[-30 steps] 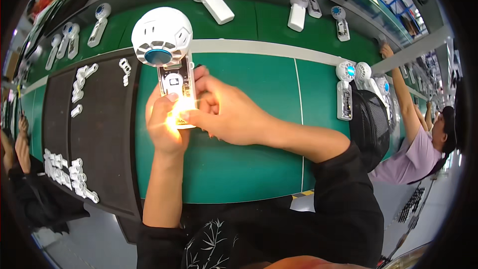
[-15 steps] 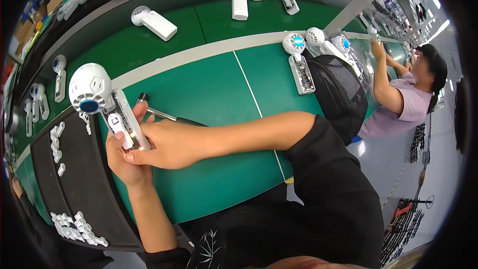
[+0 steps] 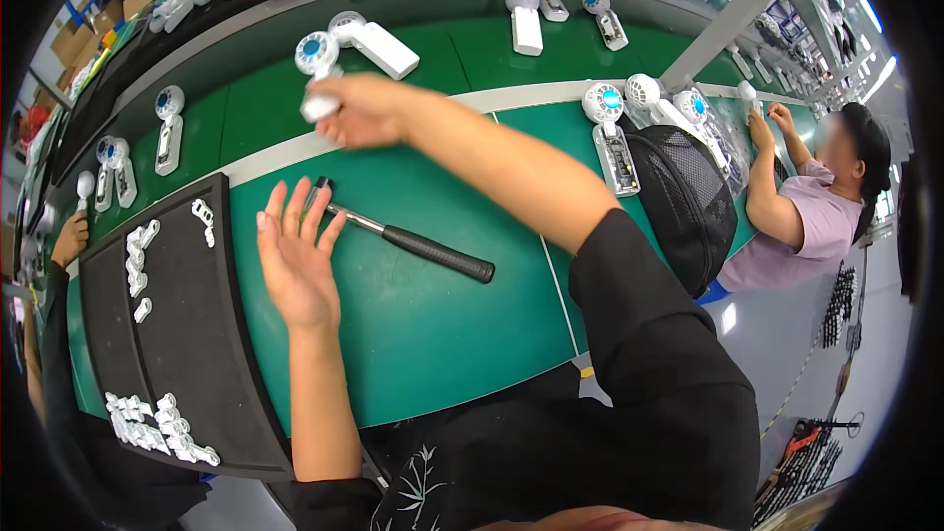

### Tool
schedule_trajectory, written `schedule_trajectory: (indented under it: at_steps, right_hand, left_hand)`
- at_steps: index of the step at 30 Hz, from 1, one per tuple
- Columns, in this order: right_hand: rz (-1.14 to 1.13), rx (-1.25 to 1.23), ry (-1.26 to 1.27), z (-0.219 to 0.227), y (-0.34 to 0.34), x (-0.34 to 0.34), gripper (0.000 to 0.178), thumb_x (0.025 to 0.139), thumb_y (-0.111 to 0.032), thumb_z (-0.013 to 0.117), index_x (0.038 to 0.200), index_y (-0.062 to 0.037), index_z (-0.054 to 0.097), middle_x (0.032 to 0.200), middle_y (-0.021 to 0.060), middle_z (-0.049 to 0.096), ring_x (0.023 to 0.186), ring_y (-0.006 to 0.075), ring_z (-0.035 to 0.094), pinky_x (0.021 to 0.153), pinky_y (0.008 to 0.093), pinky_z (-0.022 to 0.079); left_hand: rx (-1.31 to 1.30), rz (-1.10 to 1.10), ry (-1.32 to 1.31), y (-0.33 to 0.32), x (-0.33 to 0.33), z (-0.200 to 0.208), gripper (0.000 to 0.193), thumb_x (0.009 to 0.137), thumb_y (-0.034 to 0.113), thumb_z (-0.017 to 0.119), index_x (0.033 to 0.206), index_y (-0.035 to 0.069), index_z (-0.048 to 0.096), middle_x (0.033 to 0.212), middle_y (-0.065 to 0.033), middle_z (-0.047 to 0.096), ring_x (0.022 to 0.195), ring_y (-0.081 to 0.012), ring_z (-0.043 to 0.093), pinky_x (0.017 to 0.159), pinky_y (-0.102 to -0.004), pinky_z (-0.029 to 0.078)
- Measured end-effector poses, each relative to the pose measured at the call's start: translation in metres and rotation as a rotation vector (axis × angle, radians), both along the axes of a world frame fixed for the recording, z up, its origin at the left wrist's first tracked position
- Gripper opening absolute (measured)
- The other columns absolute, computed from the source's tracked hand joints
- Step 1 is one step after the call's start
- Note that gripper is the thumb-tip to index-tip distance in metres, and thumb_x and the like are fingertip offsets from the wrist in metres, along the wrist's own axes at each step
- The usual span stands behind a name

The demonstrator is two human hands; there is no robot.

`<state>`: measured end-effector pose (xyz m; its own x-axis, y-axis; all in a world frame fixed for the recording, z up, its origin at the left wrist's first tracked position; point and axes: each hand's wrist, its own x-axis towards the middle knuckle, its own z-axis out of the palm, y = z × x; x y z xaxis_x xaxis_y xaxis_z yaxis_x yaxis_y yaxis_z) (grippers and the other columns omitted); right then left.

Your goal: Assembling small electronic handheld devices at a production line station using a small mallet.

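Observation:
My right hand (image 3: 366, 110) reaches across to the far green belt, its fingers round the handle of a white handheld fan (image 3: 317, 53) with a blue centre. Part of that fan's handle is hidden by the hand. Over the near green worktop (image 3: 433, 344), my left hand (image 3: 303, 261) is held palm up, fingers spread, with nothing in it. Just beyond those fingertips lies a hammer (image 3: 433, 252) with a black grip and metal shaft. Another white handheld fan (image 3: 385, 51) lies on the belt right beside the held one.
Small white plastic parts (image 3: 162, 428) lie on a black tray (image 3: 187, 334) at left. More fans (image 3: 169, 128) rest along the belt (image 3: 256, 128). A black mesh bag (image 3: 678, 197) and an opened fan (image 3: 615, 152) stand at right, near a co-worker (image 3: 796, 187). Another person's hand (image 3: 71, 238) holds a fan at far left.
My right hand has carried the fan from the near worktop up to the belt. My left hand has let go of it and opened. The hammer is now fully uncovered.

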<state>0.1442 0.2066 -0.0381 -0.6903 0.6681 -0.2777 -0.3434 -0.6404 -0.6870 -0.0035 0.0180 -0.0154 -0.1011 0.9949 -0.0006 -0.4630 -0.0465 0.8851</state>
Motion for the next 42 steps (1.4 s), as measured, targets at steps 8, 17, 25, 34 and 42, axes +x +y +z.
schedule_trajectory:
  at_steps: [8,17,25,34,42]
  right_hand:
    - [-0.747,1.216,-1.894,0.004,0.085,0.121,0.051,0.084,-0.042,0.065,0.104,0.0046,0.068,0.094,0.0111,0.068,0.085,0.0227,0.064,0.074,0.0374,0.053]
    - [-0.242,0.710,-1.430,-0.001,0.064,0.103,0.055,0.078,-0.044,0.072,0.106,0.0014,0.065,0.109,0.0164,0.066,0.099,0.0269,0.063,0.083,0.0406,0.050]
    - [-0.579,1.591,-2.177,-0.022,0.060,0.140,0.044,0.080,-0.026,0.069,0.112,0.0014,0.058,0.109,0.0180,0.066,0.098,0.0339,0.063,0.083,0.0431,0.050]
    - [-0.550,0.572,-2.282,0.018,0.077,0.265,0.058,0.088,-0.050,0.059,0.123,-0.0034,0.062,0.114,0.0208,0.066,0.104,0.0375,0.065,0.087,0.0501,0.052]
    - [-0.423,0.316,-1.772,-0.001,0.091,0.331,0.047,0.081,-0.027,0.071,0.120,-0.0015,0.061,0.110,0.0195,0.066,0.100,0.0343,0.065,0.083,0.0500,0.053]
  left_hand:
    - [0.035,-0.003,-0.023,0.001,-0.002,-0.003,0.060,0.101,0.044,0.036,0.137,-0.004,0.040,0.135,-0.0213,0.047,0.121,-0.0316,0.052,0.095,-0.0424,0.047]
    - [0.044,-0.022,-0.026,-0.003,-0.009,-0.008,0.056,0.101,0.044,0.036,0.130,-0.003,0.048,0.132,-0.0197,0.050,0.118,-0.0308,0.054,0.092,-0.0410,0.048]
    - [0.032,0.010,-0.006,0.000,-0.010,-0.006,0.056,0.101,0.044,0.036,0.128,-0.003,0.049,0.131,-0.0197,0.051,0.116,-0.0308,0.055,0.091,-0.0412,0.048]
    - [0.027,0.029,0.022,-0.006,-0.022,-0.010,0.058,0.101,0.048,0.035,0.126,-0.001,0.051,0.130,-0.0191,0.053,0.116,-0.0314,0.055,0.091,-0.0415,0.048]
    - [0.041,0.023,0.011,-0.004,-0.020,-0.011,0.056,0.101,0.047,0.035,0.125,-0.001,0.053,0.129,-0.0192,0.054,0.115,-0.0314,0.055,0.091,-0.0414,0.048]
